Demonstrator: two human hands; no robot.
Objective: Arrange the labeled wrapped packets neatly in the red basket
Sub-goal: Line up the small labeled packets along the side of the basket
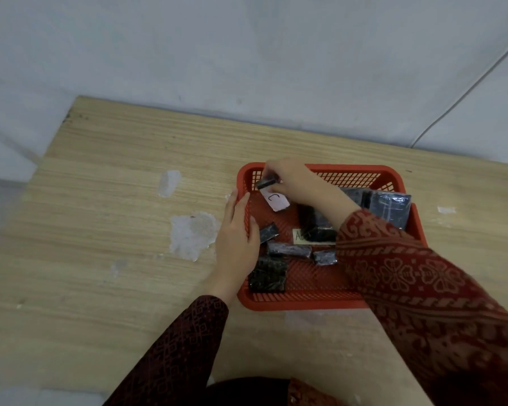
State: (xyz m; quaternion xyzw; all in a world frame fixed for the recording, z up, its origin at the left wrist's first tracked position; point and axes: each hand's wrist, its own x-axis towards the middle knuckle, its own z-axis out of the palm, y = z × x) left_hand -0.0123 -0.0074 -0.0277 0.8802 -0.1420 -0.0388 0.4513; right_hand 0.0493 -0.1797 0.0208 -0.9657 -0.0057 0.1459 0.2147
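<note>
A red mesh basket (305, 298) sits on the wooden table, right of centre. Several black wrapped packets lie inside it: a small one (269, 232), a long one (289, 249), a short one (324, 257), a square one (268, 274), a tall one (316, 225) and a big one (389, 208) leaning in the far right corner. A pink label marked "C" (275, 199) and a yellow label (299, 236) lie on the basket floor. My right hand (294, 178) pinches a small black packet (266, 183) over the far left corner. My left hand (236, 235) rests flat on the basket's left rim.
The wooden table (100, 186) has white worn patches (192, 234) left of the basket. A pale wall stands behind, with a thin cable (467, 92) running down at the right. A small white scrap (446, 210) lies right of the basket.
</note>
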